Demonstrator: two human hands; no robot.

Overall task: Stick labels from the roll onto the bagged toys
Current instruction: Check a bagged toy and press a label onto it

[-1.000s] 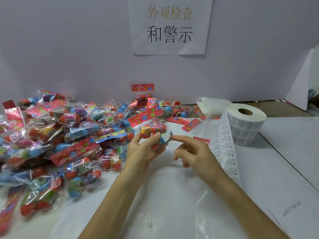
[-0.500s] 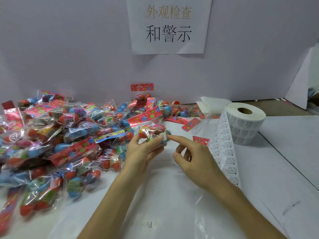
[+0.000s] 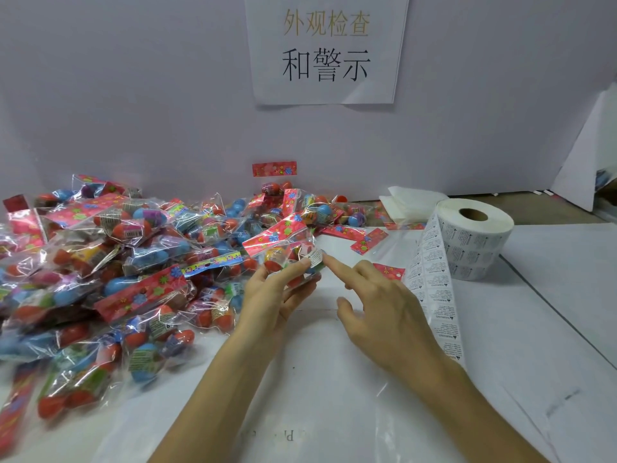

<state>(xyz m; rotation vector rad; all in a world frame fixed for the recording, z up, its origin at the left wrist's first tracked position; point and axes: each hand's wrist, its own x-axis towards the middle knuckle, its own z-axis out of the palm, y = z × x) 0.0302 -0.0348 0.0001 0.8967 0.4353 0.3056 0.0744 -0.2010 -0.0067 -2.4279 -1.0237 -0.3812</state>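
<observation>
Wall sign (image 3: 326,50): "外观检查" in gold; "和警示" in black beneath.
Label roll (image 3: 474,238): rows of small black print, too small to read.
Bagged toy (image 3: 280,242): white label, print unreadable.

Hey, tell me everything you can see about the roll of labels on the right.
The label roll is white paper wound on a brown cardboard core, lying flat on the white table with the hole facing up. Small black-printed labels cover its side in rows. A loose strip unwinds from its left and trails toward the camera, past the right hand.
</observation>
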